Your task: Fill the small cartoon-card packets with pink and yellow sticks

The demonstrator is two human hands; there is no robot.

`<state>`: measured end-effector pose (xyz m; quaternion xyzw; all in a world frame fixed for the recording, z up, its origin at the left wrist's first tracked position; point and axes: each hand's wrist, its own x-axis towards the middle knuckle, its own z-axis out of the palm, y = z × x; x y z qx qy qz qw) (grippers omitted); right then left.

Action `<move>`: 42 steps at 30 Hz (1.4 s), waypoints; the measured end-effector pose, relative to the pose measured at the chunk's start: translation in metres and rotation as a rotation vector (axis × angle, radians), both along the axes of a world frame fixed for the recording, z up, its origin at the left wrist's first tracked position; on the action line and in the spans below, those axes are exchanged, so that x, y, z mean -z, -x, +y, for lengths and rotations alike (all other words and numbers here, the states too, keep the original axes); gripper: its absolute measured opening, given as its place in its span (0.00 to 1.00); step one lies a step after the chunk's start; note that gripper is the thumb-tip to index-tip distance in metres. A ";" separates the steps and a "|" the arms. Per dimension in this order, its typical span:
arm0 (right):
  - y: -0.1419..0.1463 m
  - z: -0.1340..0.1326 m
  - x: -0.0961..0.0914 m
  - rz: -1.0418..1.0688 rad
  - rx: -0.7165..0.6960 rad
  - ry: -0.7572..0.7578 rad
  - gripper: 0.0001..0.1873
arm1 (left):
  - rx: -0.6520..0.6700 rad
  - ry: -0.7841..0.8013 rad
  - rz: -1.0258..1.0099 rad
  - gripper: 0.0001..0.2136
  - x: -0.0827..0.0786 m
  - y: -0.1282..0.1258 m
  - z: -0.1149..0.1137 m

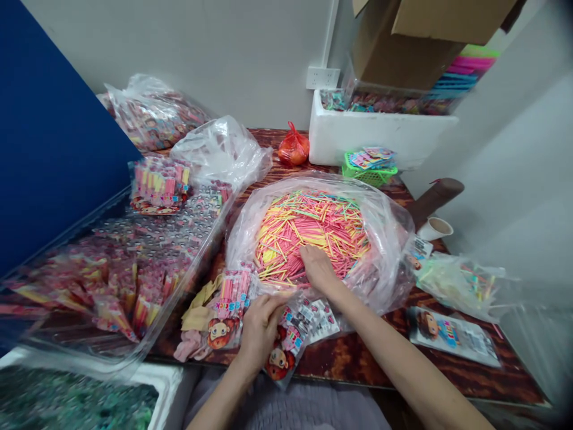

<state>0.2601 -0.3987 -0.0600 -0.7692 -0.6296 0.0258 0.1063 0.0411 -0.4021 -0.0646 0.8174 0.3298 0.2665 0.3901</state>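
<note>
A big clear plastic bag [385,239] lies open in the middle of the table, full of thin pink, yellow and green sticks [313,227]. My right hand [319,269] reaches into it with fingers curled down among the sticks at the near edge. My left hand [259,325] is closed on a small clear cartoon-printed packet [286,349] at the table's front edge. A filled packet of pink sticks [228,310] lies just left of that hand, on some cloth gloves [197,316].
A clear tray [188,280] of filled packets covers the left side. Behind are tied plastic bags [219,149], a red bag [293,149], a green basket [369,173], a white foam box [380,134] and cardboard boxes [403,48]. Flat packets [452,334] and a paper cup [436,228] lie right.
</note>
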 end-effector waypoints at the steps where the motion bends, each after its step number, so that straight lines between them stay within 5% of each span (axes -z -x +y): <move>1: -0.003 -0.001 0.000 0.065 0.004 -0.035 0.08 | -0.001 0.077 -0.033 0.11 -0.003 0.001 0.002; 8: -0.024 -0.025 0.010 1.066 0.348 -0.321 0.11 | -0.129 0.485 -0.241 0.08 -0.020 0.007 0.020; 11: -0.022 -0.040 0.006 1.569 0.406 -0.324 0.16 | -0.217 0.615 -0.270 0.13 -0.020 0.007 0.020; 14: -0.016 -0.052 -0.002 1.802 0.415 -0.354 0.18 | -0.253 0.643 -0.276 0.16 -0.017 0.006 0.015; 19: -0.005 -0.056 -0.011 1.769 0.335 -0.386 0.15 | -0.187 0.698 -0.227 0.15 -0.013 0.004 0.011; 27: 0.011 -0.059 0.013 1.212 0.142 -0.306 0.06 | -0.224 0.653 -0.307 0.11 -0.019 0.007 0.017; 34: 0.011 -0.065 0.019 1.161 0.111 -0.331 0.06 | -0.327 0.737 -0.373 0.15 -0.029 0.004 0.012; 42: 0.012 -0.064 0.021 1.163 0.119 -0.346 0.06 | -0.212 0.534 -0.229 0.12 -0.024 0.002 0.007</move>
